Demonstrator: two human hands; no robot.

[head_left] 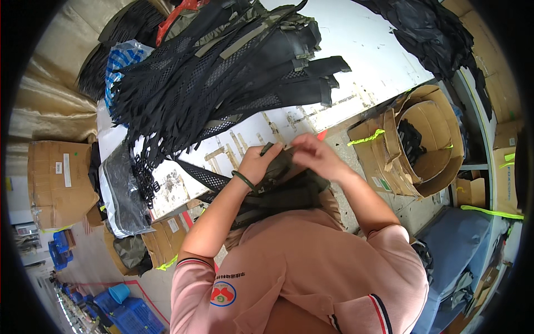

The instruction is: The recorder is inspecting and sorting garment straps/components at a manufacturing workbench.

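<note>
At the far left, brown cardboard boxes stand on the floor, their edges bent by the lens, with blue plastic crates below them, small and partly cut off at the rim. A clear plastic bag hangs over the near edge of the white worktop; its contents are too dark to make out. A large heap of black mesh straps covers the worktop's left half, the pieces tangled so that single ones cannot be told apart. Strips of old tape mark the bare surface near the hands.

The left hand, a dark band on its wrist, has its grip closed on an olive-dark fabric piece held just above the worktop edge, over the lap. The right hand pinches the same piece from above; its fingertips hide the spot they work on. Most of the piece is covered by the pink shirt below.

To the right sits an open cardboard drum, more black fabric beyond.
</note>
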